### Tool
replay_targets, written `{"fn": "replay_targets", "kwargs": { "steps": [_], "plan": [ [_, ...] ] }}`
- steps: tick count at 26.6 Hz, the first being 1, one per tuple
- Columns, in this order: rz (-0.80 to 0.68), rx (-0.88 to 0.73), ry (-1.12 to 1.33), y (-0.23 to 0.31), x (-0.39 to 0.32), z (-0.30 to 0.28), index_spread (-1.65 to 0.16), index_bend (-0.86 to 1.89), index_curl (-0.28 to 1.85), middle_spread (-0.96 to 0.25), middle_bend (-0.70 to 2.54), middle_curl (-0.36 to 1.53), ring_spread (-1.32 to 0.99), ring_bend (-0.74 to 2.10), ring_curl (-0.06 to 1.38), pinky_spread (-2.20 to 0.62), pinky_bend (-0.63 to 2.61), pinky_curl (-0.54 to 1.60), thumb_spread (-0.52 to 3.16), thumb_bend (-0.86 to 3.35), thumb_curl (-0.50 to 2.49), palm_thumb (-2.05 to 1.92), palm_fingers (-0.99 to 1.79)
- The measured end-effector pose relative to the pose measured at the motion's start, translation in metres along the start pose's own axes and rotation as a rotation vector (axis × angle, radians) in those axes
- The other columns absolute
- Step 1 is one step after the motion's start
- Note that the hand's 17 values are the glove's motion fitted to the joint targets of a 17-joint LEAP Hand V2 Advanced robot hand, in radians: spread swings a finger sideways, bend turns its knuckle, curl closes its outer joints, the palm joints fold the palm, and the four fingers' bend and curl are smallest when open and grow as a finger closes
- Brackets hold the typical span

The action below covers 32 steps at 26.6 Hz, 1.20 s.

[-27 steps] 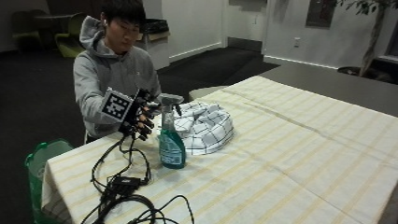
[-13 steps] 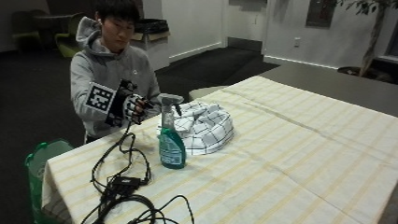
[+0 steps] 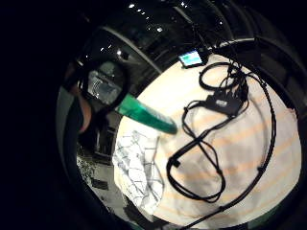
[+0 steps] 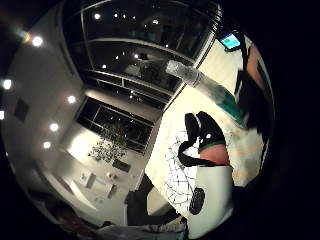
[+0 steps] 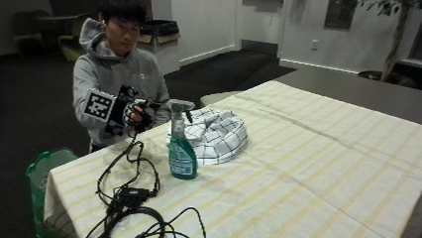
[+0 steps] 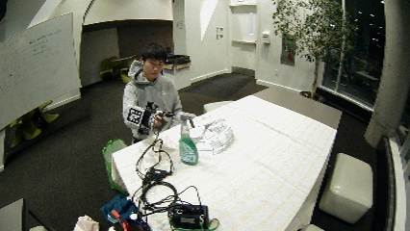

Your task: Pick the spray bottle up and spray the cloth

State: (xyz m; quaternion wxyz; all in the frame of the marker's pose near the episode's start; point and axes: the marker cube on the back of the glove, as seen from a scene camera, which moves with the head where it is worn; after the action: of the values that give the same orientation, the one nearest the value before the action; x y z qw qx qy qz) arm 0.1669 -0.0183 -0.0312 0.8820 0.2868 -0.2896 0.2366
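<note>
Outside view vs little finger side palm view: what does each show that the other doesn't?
Only the outside view shows the person, the gloved right hand raised short of the spray bottle without touching it, the bottle standing upright with its grey trigger head, and a green bag beside the table. Only the little finger side palm view shows a small lit screen at the table's edge. Both show the green bottle, the checked cloth beside it, the striped tablecloth and the black cables.
</note>
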Motion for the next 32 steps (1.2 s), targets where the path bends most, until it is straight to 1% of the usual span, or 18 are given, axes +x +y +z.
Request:
{"fn": "replay_targets", "kwargs": {
  "steps": [6,7,9,12,13,14,15,18,20,23,24,28,32],
  "plan": [
    [-0.019,-0.055,0.009,0.004,0.002,0.01,-0.18,0.25,0.46,-0.09,0.58,0.54,-0.12,0.75,0.53,-0.19,0.61,0.48,0.92,-0.03,0.44,0.93,0.95],
    [-0.02,-0.05,0.01,0.002,0.002,0.013,-0.18,0.24,0.46,-0.08,0.54,0.53,-0.11,0.71,0.52,-0.17,0.57,0.47,0.92,-0.03,0.44,0.93,0.88],
    [-0.014,-0.014,0.008,-0.004,0.002,0.021,-0.18,0.2,0.46,-0.08,0.58,0.53,-0.09,0.62,0.5,-0.1,0.51,0.46,0.92,-0.03,0.43,0.92,0.75],
    [-0.01,0.003,0.003,-0.011,0.003,0.031,-0.19,0.12,0.42,-0.07,0.65,0.54,-0.06,0.47,0.45,-0.03,0.47,0.44,0.93,-0.04,0.43,0.9,0.67],
    [-0.018,-0.011,0.001,-0.012,0.004,0.034,-0.19,0.18,0.43,-0.06,0.42,0.46,-0.06,0.5,0.46,-0.01,0.51,0.44,0.93,-0.04,0.43,0.89,0.57],
    [-0.02,-0.021,-0.003,-0.014,0.006,0.037,-0.19,0.17,0.43,-0.05,0.4,0.46,-0.06,0.49,0.45,0.01,0.52,0.44,0.93,-0.03,0.43,0.89,0.56],
    [-0.006,-0.026,-0.007,-0.016,0.006,0.041,-0.19,0.14,0.42,-0.05,0.35,0.45,-0.04,0.45,0.43,0.04,0.53,0.43,0.92,-0.04,0.43,0.89,0.48],
    [0.078,-0.048,-0.022,-0.023,0.006,0.054,-0.2,0.13,0.39,-0.03,0.31,0.43,-0.03,0.42,0.41,0.09,0.52,0.41,0.92,-0.03,0.43,0.87,0.47],
    [0.078,-0.063,-0.029,-0.025,0.007,0.062,-0.21,0.12,0.37,-0.02,0.29,0.41,-0.02,0.4,0.39,0.11,0.52,0.4,0.92,-0.03,0.42,0.87,0.45],
    [0.017,-0.056,-0.044,-0.033,0.011,0.074,-0.21,0.09,0.35,-0.01,0.24,0.39,0.0,0.4,0.38,0.15,0.53,0.4,0.91,-0.04,0.42,0.85,0.4],
    [0.018,-0.054,-0.051,-0.036,0.011,0.078,-0.2,0.09,0.34,0.0,0.24,0.39,0.0,0.39,0.37,0.15,0.54,0.4,0.91,-0.03,0.42,0.85,0.38],
    [0.12,-0.088,-0.076,-0.045,0.008,0.092,-0.21,0.09,0.31,0.01,0.22,0.38,0.02,0.37,0.36,0.19,0.55,0.4,0.91,-0.04,0.41,0.83,0.32],
    [0.147,-0.083,-0.115,-0.056,0.007,0.106,-0.21,0.09,0.29,0.02,0.22,0.38,0.03,0.36,0.35,0.21,0.55,0.39,0.91,-0.04,0.4,0.81,0.31]
  ]
}}
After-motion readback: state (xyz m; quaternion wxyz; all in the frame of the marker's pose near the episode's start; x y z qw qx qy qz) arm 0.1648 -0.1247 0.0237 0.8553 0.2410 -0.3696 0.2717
